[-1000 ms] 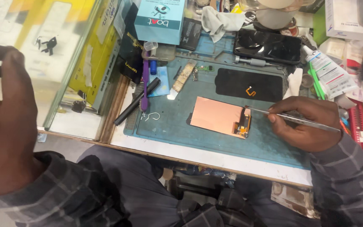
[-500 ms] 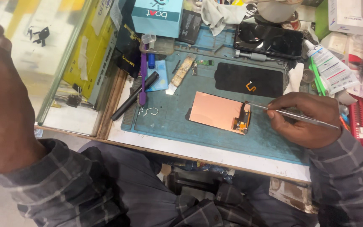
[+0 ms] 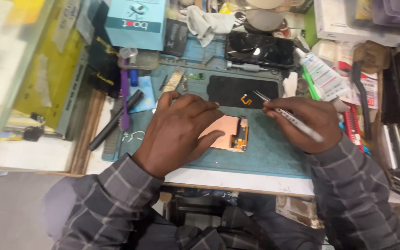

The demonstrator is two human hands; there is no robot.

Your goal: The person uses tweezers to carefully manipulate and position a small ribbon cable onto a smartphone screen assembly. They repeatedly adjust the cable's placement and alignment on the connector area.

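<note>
I see the left hand (image 3: 177, 132) spread flat, fingers loose, palm down on the copper-backed screen panel (image 3: 228, 133) — pressing, not gripping. The panel lies on the blue-green mat (image 3: 274, 153), between both hands. The right hand (image 3: 309, 122) pinches metal tweezers (image 3: 283, 113), tips raised over the black phone panel (image 3: 241, 91) just beyond its fingers — not touching anything I can tell.

Bare mat (image 3: 274, 153) below copper panel (image 3: 225, 132)

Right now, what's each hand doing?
Left hand: open, fingers resting on the copper panel.
Right hand: shut on tweezers.
</note>
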